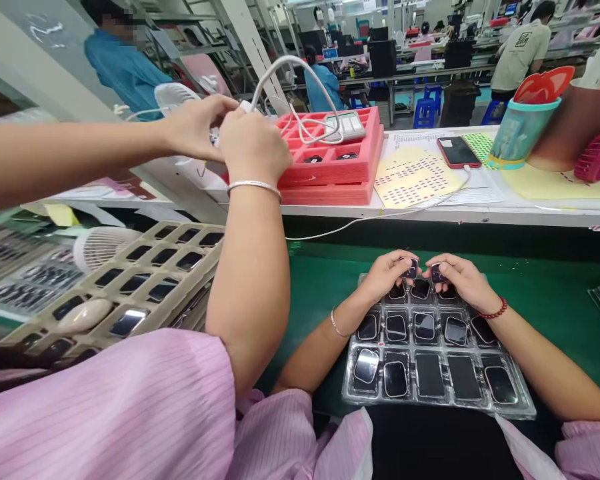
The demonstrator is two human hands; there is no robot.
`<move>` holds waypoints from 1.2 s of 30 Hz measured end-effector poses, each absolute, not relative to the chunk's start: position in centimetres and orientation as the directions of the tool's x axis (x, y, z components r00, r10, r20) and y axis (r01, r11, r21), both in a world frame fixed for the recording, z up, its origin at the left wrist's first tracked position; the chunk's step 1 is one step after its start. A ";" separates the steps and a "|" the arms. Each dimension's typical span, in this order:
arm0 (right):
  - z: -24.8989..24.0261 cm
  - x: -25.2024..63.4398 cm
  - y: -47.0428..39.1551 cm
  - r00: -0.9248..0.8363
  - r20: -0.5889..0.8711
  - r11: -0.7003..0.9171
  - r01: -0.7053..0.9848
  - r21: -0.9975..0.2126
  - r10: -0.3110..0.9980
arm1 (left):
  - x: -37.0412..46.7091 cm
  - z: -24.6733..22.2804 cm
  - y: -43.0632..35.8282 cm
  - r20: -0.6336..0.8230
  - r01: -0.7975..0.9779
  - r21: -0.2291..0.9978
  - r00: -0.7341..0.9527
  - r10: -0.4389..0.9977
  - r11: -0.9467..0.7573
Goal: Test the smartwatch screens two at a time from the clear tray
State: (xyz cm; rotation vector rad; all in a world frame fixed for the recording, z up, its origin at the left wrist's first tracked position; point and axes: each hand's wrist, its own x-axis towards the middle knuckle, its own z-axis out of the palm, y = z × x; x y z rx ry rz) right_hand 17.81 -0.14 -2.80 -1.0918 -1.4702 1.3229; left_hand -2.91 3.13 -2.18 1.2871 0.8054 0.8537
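Note:
My left hand (390,272) pinches a small dark square smartwatch body (411,268) between thumb and fingers. Close beside it, my right hand (457,277) grips a second smartwatch body (437,273). Both hands are above the far edge of a clear plastic tray (347,393). Rows of rounded-square, dark-faced watch bodies (395,379) lie in its pockets. Two pockets in the front row (431,375) show only dark squares without a bright rim. The tray rests on a green work surface (315,280).
At left, a co-worker's hands (253,143) work by a white cable (293,61), near red foam trays (325,190). Below stands a beige tray (177,297) of dark screens. A shelf (530,212) holds a phone (459,152) and a teal cup (523,130). A charging cable (380,219) droops along its edge.

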 end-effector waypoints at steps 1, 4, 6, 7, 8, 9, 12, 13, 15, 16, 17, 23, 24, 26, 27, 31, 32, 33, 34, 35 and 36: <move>-2.8 17.8 -0.2 -0.245 0.045 0.061 0.056 -0.997 0.969 | -2.9 -2.2 3.1 -0.026 -0.085 0.994 0.472 0.881 0.074; -2.9 17.6 -0.2 -0.228 0.085 0.104 0.073 -0.992 0.970 | -2.9 -2.5 3.2 0.023 -0.121 0.992 0.486 0.874 0.041; -2.8 17.6 -0.2 -0.252 0.092 0.115 0.080 -0.990 0.963 | -2.9 -2.6 3.1 0.059 -0.138 0.990 0.472 0.880 0.008; -2.8 17.6 -0.2 -0.273 0.080 0.104 0.076 -0.992 0.959 | -2.9 -2.5 3.1 0.071 -0.140 0.990 0.458 0.886 -0.007; -2.7 17.6 -0.2 -0.295 0.060 0.085 0.072 -0.994 0.954 | -2.9 -2.5 3.1 0.076 -0.135 0.991 0.447 0.891 -0.016; -2.7 17.6 -0.2 -0.311 0.039 0.064 0.069 -0.996 0.950 | -2.9 -2.5 3.1 0.069 -0.125 0.992 0.443 0.894 -0.015; -2.6 17.8 -0.2 -0.295 0.017 0.048 0.097 -0.994 0.955 | -3.0 -2.3 3.1 0.009 -0.085 0.996 0.467 0.884 0.034; -2.6 17.8 -0.2 -0.273 0.028 0.063 0.121 -0.991 0.962 | -3.0 -2.2 3.1 -0.011 -0.074 0.996 0.478 0.879 0.053; -2.5 17.7 -0.2 -0.239 0.067 0.107 0.160 -0.981 0.969 | -2.9 -2.2 3.1 -0.034 -0.067 0.995 0.488 0.872 0.076; -2.5 17.7 -0.3 -0.245 0.079 0.122 0.165 -0.979 0.966 | -2.9 -2.3 3.1 -0.032 -0.072 0.994 0.485 0.874 0.077; -2.4 17.6 -0.3 -0.266 0.083 0.128 0.158 -0.979 0.960 | -2.9 -2.3 3.1 -0.023 -0.078 0.995 0.478 0.878 0.069; -2.2 17.6 -0.4 -0.388 0.030 0.074 0.099 -0.992 0.921 | -2.9 -2.3 3.1 0.033 -0.113 0.993 0.439 0.898 0.019; -2.3 17.7 -0.4 -0.395 0.033 0.075 0.092 -0.993 0.918 | -2.9 -2.3 3.2 0.034 -0.120 0.993 0.439 0.898 0.022; -2.4 17.7 -0.4 -0.401 0.037 0.075 0.078 -0.994 0.915 | -2.8 -2.3 3.1 0.039 -0.135 0.991 0.438 0.898 0.023; -2.4 17.7 -0.4 -0.399 0.037 0.072 0.073 -0.995 0.916 | -2.8 -2.3 3.1 0.041 -0.142 0.990 0.438 0.898 0.024; -2.6 17.7 -0.4 -0.378 0.019 0.051 0.075 -0.996 0.926 | -2.9 -2.5 3.2 0.039 -0.142 0.989 0.460 0.887 0.030; -2.6 17.7 -0.4 -0.369 0.005 0.034 0.072 -0.997 0.930 | -2.9 -2.5 3.2 0.024 -0.127 0.991 0.461 0.887 0.039; -2.6 17.8 -0.3 -0.357 -0.010 0.013 0.062 -0.998 0.934 | -3.0 -2.5 3.2 0.003 -0.110 0.992 0.455 0.890 0.053; -2.6 17.8 -0.3 -0.344 -0.022 -0.008 0.044 -0.999 0.939 | -3.0 -2.6 3.3 -0.020 -0.097 0.993 0.445 0.895 0.070; -2.6 17.8 -0.2 -0.333 -0.030 -0.023 0.024 -0.999 0.942 | -3.1 -2.5 3.3 -0.041 -0.089 0.992 0.436 0.899 0.088; -2.6 17.9 -0.2 -0.326 -0.030 -0.029 0.008 -1.000 0.945 | -3.1 -2.5 3.3 -0.055 -0.089 0.991 0.432 0.900 0.103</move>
